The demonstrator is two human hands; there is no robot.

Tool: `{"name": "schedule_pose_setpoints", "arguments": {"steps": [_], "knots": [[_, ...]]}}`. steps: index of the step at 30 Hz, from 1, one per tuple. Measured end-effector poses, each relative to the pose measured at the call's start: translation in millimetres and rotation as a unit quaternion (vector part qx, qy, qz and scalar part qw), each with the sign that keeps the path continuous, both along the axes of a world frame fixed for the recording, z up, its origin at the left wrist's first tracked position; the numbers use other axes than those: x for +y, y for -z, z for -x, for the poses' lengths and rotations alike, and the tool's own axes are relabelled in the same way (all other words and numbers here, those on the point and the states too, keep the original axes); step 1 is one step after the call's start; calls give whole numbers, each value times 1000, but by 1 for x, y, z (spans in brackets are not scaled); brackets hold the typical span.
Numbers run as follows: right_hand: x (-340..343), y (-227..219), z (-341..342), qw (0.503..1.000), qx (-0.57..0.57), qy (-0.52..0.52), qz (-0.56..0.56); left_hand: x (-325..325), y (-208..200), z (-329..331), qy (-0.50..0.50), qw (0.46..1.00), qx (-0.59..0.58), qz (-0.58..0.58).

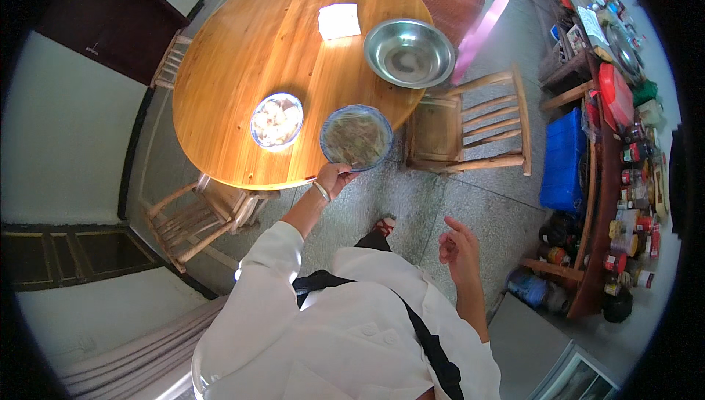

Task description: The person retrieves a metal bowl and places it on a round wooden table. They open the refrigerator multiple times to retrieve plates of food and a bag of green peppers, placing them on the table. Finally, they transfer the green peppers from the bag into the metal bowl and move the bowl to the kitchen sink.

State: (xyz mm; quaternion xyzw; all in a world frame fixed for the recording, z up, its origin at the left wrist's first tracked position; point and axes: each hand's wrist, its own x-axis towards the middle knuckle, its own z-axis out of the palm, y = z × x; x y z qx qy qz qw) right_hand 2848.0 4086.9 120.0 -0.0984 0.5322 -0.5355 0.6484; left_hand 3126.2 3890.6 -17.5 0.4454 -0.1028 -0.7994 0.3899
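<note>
Our left hand (335, 181) grips the blue-rimmed bowl (322, 137) by its near edge, probably for steadiness; our right hand (460, 251) is empty.

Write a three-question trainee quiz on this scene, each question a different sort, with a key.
1. True or false: the right hand rests on the wooden table.
2. Which hand grips the plate of stringy food? A) right; B) left; C) both.
3. Fill in: the bowl of pale chunks stands to the ____ of that plate.

Key:
1. False: it is off the table, with nothing visible in it.
2. B, the left hand.
3. Left.
</note>
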Motion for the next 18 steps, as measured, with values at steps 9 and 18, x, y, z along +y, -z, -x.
{"name": "schedule_pose_setpoints", "arguments": {"steps": [9, 18], "knots": [[24, 6, 0, 995, 26, 90, -36, -64, 47, -6, -89, 995, 15, -44], [38, 14, -13, 990, 7, 139, -35, -86, 84, -12, -134, 990, -37, -22]]}}
